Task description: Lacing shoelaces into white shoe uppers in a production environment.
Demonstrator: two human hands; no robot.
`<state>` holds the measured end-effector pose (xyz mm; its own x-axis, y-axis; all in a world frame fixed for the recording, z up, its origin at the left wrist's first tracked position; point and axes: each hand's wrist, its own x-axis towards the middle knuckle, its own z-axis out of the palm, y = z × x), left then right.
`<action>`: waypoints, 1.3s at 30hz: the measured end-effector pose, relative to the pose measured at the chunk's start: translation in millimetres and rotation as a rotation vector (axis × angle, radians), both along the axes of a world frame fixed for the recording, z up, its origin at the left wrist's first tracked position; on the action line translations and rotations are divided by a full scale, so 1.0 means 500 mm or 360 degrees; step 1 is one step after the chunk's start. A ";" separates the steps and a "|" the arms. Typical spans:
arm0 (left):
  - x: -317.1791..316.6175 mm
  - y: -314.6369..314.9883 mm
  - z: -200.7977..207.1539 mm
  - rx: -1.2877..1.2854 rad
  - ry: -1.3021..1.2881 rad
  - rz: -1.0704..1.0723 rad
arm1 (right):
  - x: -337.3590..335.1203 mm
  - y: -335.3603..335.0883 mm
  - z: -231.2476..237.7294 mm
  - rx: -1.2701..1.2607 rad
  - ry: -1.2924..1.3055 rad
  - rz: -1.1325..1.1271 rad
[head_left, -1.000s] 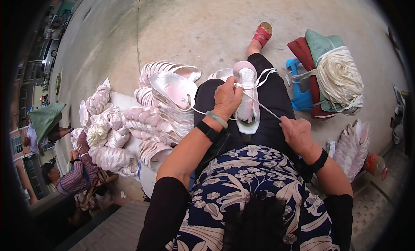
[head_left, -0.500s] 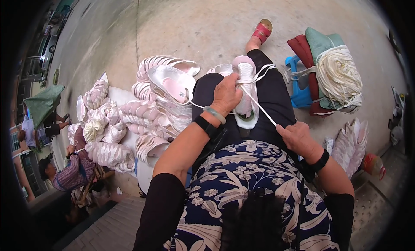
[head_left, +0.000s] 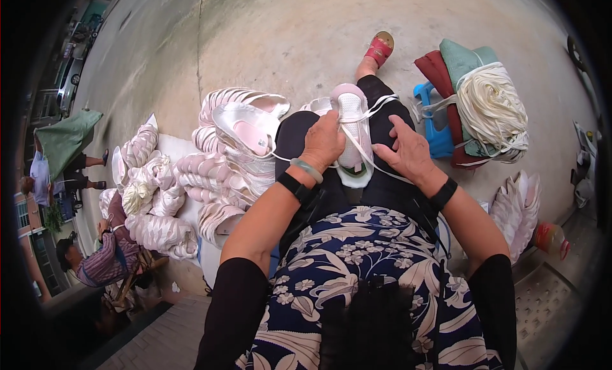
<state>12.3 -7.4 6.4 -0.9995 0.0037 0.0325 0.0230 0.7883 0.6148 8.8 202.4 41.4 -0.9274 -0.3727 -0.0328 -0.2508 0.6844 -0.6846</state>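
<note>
Lying between both hands [head_left: 324, 140] [head_left: 409, 154], pink-white shoe [head_left: 361, 133]

Toward nine o'clock, a pale tabletop [head_left: 177, 144] carries bundled pink-and-white shoe uppers [head_left: 161, 235], packed close together. At one o'clock, the dark-trousered lap [head_left: 294, 133] bears a single shoe upper [head_left: 350, 154]. At two o'clock, a blue stool [head_left: 438, 141] stands on the concrete floor [head_left: 299, 44], with folded red cloth [head_left: 435, 73] lying on it.

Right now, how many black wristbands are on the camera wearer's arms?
2. One black wristband sits behind the left hand, past a pale bangle; the other sits behind the right hand. The dark sleeves could hide more.
</note>
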 end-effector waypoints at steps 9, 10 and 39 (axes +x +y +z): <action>-0.032 0.029 0.014 -0.0098 0.0220 -0.0038 | -0.039 -0.070 -0.062 0.0286 0.0156 0.0138; -0.035 0.030 0.007 -0.0100 0.0215 -0.0037 | -0.040 -0.072 -0.058 0.0283 0.0037 0.0157; -0.082 -0.019 -0.029 0.0740 -0.0455 -0.0398 | -0.020 -0.084 -0.038 -0.0021 -0.0554 -0.0032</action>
<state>-28.9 -16.9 -8.1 -0.9395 0.2896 -0.1829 -0.0441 0.4273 0.9030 -1.4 160.4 22.3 -0.8686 -0.3570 -0.3436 0.0127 0.6773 -0.7356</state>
